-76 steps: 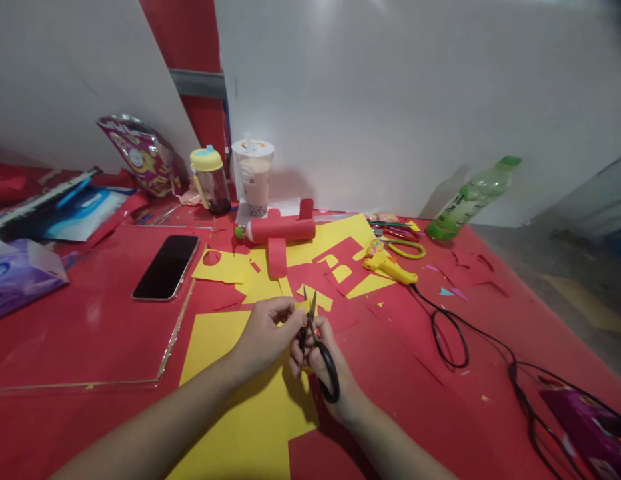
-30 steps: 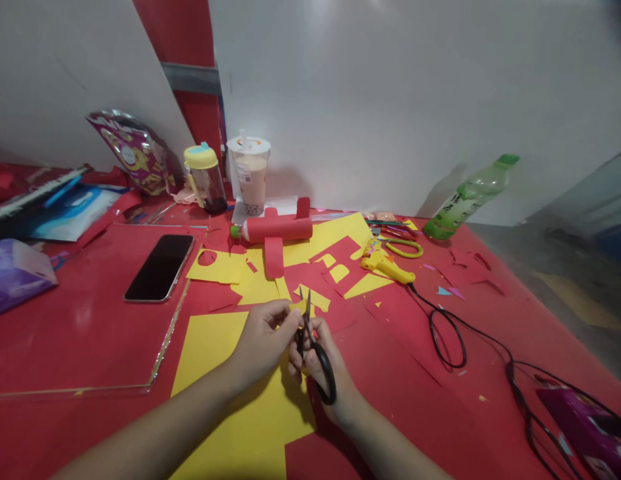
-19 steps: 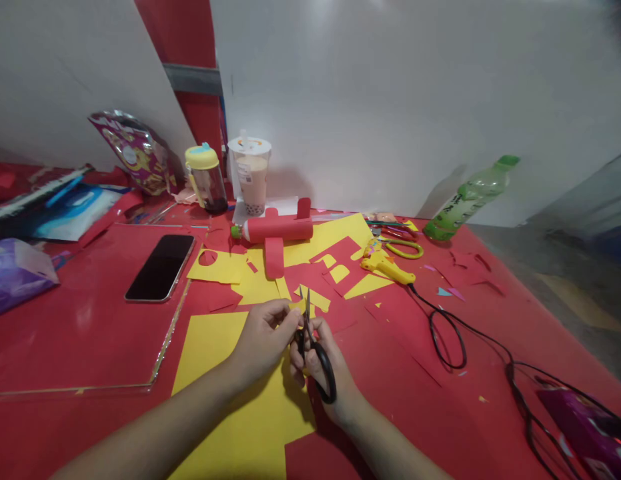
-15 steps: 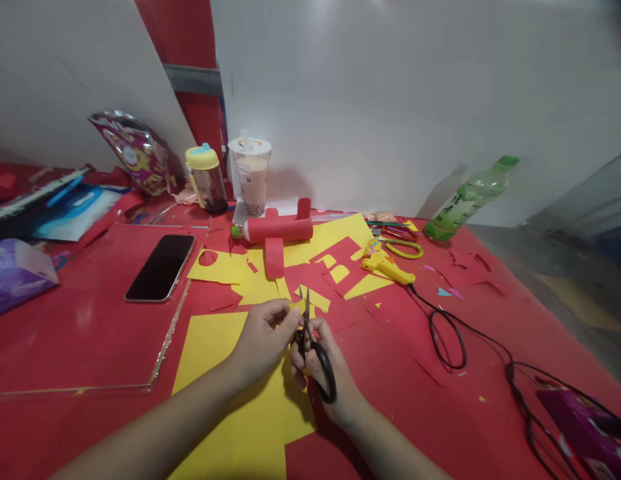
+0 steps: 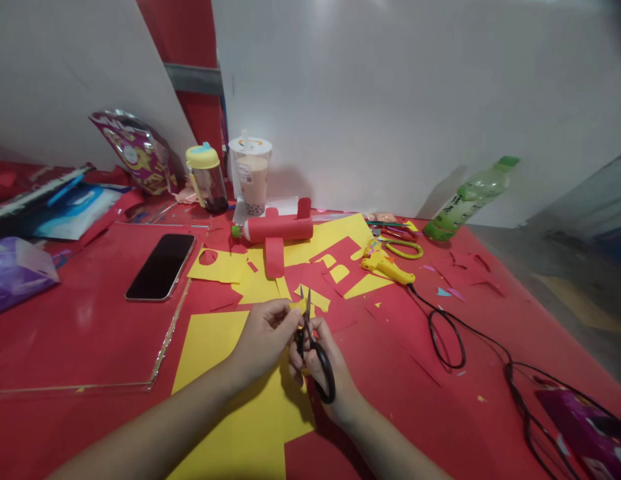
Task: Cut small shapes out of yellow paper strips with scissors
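Observation:
My left hand [image 5: 264,337] pinches a small yellow paper piece [image 5: 299,307] just above a large yellow sheet [image 5: 225,373] on the red table. My right hand [image 5: 324,373] is closed round black scissors [image 5: 315,350], their blades pointing up and away at the small piece. Both hands meet near the table's middle, fingertips almost touching.
A black phone [image 5: 161,266] lies left under a clear acrylic sheet [image 5: 165,347]. Behind: a red paper-wrapped bottle [image 5: 277,230], bubble tea cup [image 5: 251,175], yellow-lidded cup [image 5: 206,179], snack bag [image 5: 127,150]. Right: yellow glue gun [image 5: 387,265] with black cord [image 5: 447,337], yellow-handled scissors [image 5: 405,249], green bottle [image 5: 465,198].
The hands and scissors have stayed almost in place over the yellow sheet; only the view has shifted slightly since the earliest frame.

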Demonstrator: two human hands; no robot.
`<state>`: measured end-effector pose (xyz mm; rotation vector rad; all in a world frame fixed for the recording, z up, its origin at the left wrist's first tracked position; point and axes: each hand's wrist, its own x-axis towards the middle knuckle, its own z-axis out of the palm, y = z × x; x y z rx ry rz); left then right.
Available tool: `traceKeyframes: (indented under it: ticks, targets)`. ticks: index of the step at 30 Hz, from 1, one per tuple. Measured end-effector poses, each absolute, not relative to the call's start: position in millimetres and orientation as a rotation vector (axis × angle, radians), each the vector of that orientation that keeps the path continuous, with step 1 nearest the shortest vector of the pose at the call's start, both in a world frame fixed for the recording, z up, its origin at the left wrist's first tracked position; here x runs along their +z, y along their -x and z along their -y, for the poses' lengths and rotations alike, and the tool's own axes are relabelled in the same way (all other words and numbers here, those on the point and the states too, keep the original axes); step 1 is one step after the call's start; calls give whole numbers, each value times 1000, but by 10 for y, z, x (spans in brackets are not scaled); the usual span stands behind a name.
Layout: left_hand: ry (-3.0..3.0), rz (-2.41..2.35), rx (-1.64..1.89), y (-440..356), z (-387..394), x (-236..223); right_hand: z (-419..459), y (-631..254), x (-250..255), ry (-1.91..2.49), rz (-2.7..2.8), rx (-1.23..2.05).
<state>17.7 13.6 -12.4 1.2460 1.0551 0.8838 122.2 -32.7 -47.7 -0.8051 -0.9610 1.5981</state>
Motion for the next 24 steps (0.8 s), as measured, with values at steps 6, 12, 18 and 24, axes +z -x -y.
traceKeyframes:
  ticks: [6, 12, 18, 24]
  targets:
    - [-1222, -1025, 853, -186, -121, -111, 326, -1221, -535, 772, 970, 1609]
    - [-1211, -1029, 856, -181, -119, -111, 331, -1215, -494, 748, 977, 1616]
    - [-1217, -1022, 852, -176, -127, -112, 327, -1221, -467, 760, 978, 1618]
    - [-1245, -1014, 851, -163, -147, -141, 327, -1232, -515, 699, 981, 1640]
